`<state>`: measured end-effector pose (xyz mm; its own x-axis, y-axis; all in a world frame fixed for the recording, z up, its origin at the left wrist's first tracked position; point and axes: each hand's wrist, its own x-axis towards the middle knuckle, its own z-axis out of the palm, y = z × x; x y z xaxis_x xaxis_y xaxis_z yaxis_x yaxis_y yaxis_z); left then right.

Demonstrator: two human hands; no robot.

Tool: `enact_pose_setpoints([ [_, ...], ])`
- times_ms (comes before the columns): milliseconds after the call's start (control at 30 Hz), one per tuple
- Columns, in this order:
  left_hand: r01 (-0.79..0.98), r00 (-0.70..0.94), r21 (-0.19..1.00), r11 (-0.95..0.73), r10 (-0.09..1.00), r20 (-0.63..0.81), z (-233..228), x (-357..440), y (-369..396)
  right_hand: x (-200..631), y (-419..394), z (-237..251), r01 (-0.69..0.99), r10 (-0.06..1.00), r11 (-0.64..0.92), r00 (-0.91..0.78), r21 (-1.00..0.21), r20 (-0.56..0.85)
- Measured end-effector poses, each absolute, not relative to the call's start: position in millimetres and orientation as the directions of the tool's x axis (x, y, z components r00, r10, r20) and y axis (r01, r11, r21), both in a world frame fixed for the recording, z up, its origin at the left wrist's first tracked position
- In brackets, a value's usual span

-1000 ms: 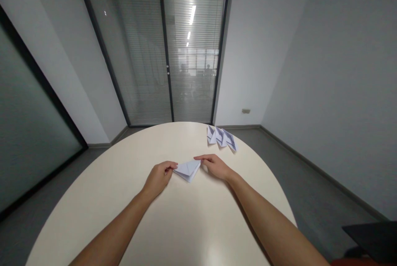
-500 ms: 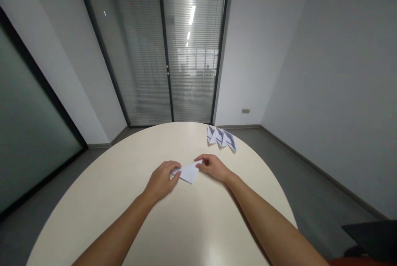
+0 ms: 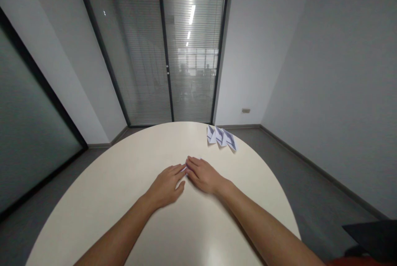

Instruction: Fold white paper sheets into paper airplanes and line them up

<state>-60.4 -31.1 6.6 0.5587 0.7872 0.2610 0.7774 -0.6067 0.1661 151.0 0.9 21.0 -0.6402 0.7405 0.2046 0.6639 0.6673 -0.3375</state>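
Both of my hands lie flat, side by side, on the round cream table (image 3: 118, 183). My right hand (image 3: 202, 175) presses palm-down over a white folded paper (image 3: 185, 169), hiding nearly all of it. Only a thin sliver of the paper shows between the fingertips of the two hands. My left hand (image 3: 167, 185) rests with its fingers stretched out, and its tips touch the paper's left end beside the right hand's fingers.
A row of three folded white paper pieces (image 3: 221, 137) lies at the table's far right edge. Glass doors with blinds (image 3: 164, 51) stand beyond the table. A dark object (image 3: 372, 239) sits at the lower right, off the table.
The hands have come together from pinching the paper's two ends. The right hand slid left over the paper and flattened on it; the left hand opened flat beside it.
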Motion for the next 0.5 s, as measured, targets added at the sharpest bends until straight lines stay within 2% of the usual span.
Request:
enact_pose_setpoints([
  [100,0.797,0.533,0.188,-0.574,0.815,0.229,6,-58,-29,146,-5,21,0.725,0.778,0.594,-0.627,-0.347,0.022],
  [167,0.812,0.521,0.188,-0.553,0.831,0.195,6,-57,-29,147,-5,21,0.755,0.797,0.557,-0.603,-0.346,-0.031],
  [300,0.832,0.515,0.167,-0.529,0.849,0.123,7,-57,-33,155,0,20,0.787,0.831,0.519,-0.556,-0.334,-0.019],
  [500,0.839,0.510,0.177,-0.514,0.857,0.073,11,-58,-36,159,6,18,0.781,0.838,0.534,-0.540,-0.324,0.079],
])
